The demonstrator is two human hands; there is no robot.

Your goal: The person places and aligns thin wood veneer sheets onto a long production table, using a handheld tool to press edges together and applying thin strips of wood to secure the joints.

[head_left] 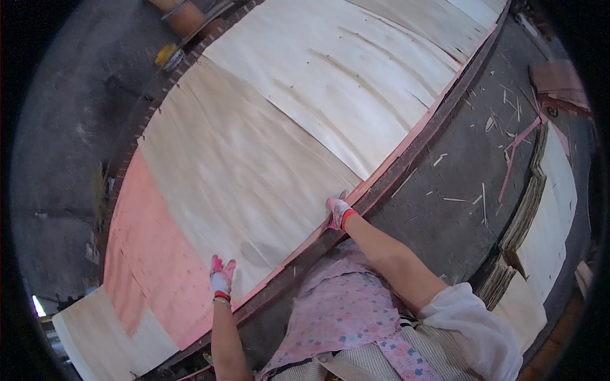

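A pale wood veneer sheet lies in front of me, over a pink-coated layer that shows at its left and along the near edge. My left hand, in a pink and white glove, is at the sheet's lower left edge with fingers apart, holding nothing I can see. At the near edge, by the sheet's right corner, my right hand rests in a like glove; its fingers look spread, though partly hidden. Another whitish veneer sheet adjoins on the far right, with splits and ripples.
Stacked veneer sheets stand to my right. Wood splinters and pink strips litter the grey floor. A pale sheet lies at the near left end. Beyond the far edge are a yellow object and an orange-brown cylinder.
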